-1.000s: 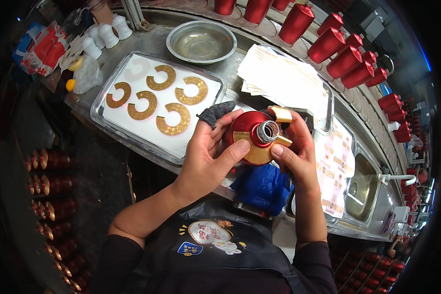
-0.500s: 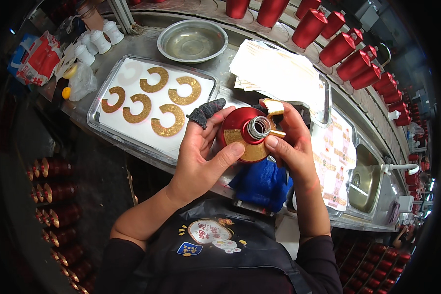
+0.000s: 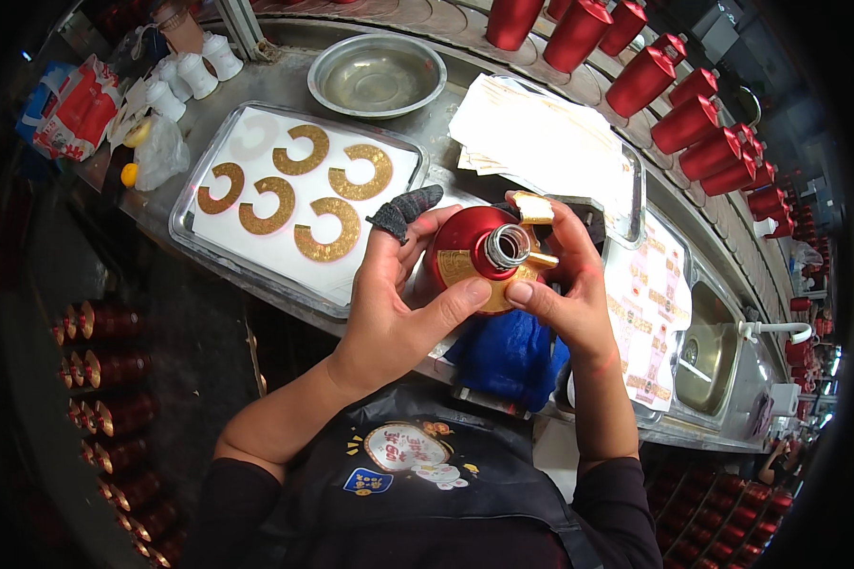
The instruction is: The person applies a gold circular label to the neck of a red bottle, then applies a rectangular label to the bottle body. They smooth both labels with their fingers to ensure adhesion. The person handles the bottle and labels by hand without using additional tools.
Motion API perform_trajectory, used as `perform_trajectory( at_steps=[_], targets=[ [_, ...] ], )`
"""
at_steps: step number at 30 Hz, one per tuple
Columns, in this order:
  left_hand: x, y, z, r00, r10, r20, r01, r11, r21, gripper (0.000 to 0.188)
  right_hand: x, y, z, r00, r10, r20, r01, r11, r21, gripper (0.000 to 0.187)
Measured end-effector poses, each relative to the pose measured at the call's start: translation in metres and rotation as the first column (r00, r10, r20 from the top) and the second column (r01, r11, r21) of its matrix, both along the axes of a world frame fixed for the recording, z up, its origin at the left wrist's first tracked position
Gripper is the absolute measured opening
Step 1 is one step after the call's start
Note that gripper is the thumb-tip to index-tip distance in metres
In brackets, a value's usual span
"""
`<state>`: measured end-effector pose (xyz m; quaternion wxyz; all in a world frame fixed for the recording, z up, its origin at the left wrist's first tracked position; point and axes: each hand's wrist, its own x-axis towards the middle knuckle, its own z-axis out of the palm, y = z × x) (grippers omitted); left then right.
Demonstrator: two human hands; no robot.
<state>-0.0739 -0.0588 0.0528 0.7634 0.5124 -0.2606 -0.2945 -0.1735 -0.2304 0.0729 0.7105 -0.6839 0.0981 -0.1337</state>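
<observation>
A red bottle (image 3: 459, 229) with an uncapped, threaded neck is tilted toward me between both hands. A gold curved label (image 3: 495, 296) lies around the front of its shoulder. My left hand (image 3: 389, 303) cups the bottle's left side, its thumb pressing the label; a dark cloth cover sits on one fingertip. My right hand (image 3: 569, 294) grips the right side, with its thumb on the label near the other thumb. A gold piece stands out beside the neck, and a pale gold strip (image 3: 532, 208) lies by the right index finger; whether they join is unclear.
Several gold C-shaped labels lie on a white sheet in a metal tray (image 3: 185, 220). Behind are a metal basin (image 3: 378, 106) and stacked papers (image 3: 531, 133). A blue cloth (image 3: 508, 360) hangs below the bottle. Red bottles (image 3: 640, 80) line the conveyor; a sink (image 3: 707, 356) is at right.
My right thumb has shifted left along the label, toward my left thumb. The bottle has turned slightly in my hands. Red bottles on the conveyor have changed position.
</observation>
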Motion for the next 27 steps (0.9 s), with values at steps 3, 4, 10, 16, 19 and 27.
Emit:
perform_trajectory(
  at_steps=[3, 4, 10, 16, 19, 27],
  targets=[
    [0.002, 0.001, -0.004, 0.999, 0.013, 0.040, -0.013, 1.000, 0.006, 0.052, 0.002, -0.001, -0.002, 1.000, -0.001, -0.002, 0.001, 1.000, 0.008, 0.080],
    [0.002, 0.002, -0.007, 0.998, 0.020, 0.052, -0.020, 1.000, 0.001, 0.056, 0.002, 0.000, -0.003, 1.000, -0.004, 0.021, 0.004, 0.999, 0.033, 0.080],
    [-0.012, 0.014, -0.018, 0.721, 0.219, 0.657, -0.198, 0.974, -0.107, 0.075, 0.000, 0.002, -0.002, 1.000, -0.022, 0.013, 0.021, 1.000, 0.022, 0.081],
    [-0.003, 0.015, -0.021, 0.726, 0.193, 0.660, -0.247, 0.969, -0.011, 0.059, -0.002, 0.000, -0.008, 0.999, -0.053, -0.009, 0.052, 0.998, -0.043, 0.085],
    [-0.002, 0.015, -0.022, 0.718, 0.182, 0.671, -0.266, 0.964, 0.023, 0.055, -0.001, -0.002, -0.013, 0.998, -0.062, -0.001, 0.062, 0.996, -0.057, 0.086],
    [-0.028, 0.020, -0.027, 0.525, 0.113, 0.844, -0.391, 0.912, 0.121, 0.035, 0.005, -0.002, -0.010, 0.998, 0.001, 0.057, -0.004, 0.999, 0.051, 0.082]
  ],
)
